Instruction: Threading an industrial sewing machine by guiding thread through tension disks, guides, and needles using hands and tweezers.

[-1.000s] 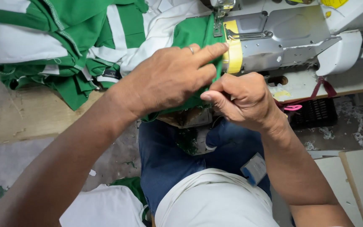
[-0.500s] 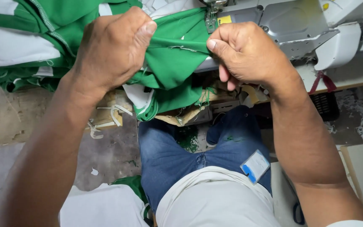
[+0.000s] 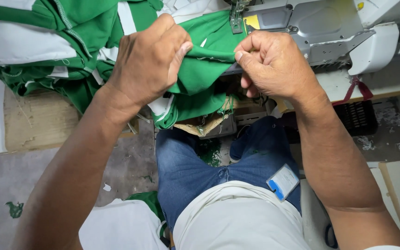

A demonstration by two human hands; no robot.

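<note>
L hand (image 3: 149,60) & R hand (image 3: 271,65) both pinch green fabric (image 3: 204,69) taut, just beside sewing machine (image 3: 320,28).

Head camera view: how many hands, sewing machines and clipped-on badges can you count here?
Hands: 2, the left hand and the right hand, both pinching the green fabric.
Sewing machines: 1, the grey sewing machine.
Badges: 1, a white and blue badge at the waist.
Total: 4
</note>
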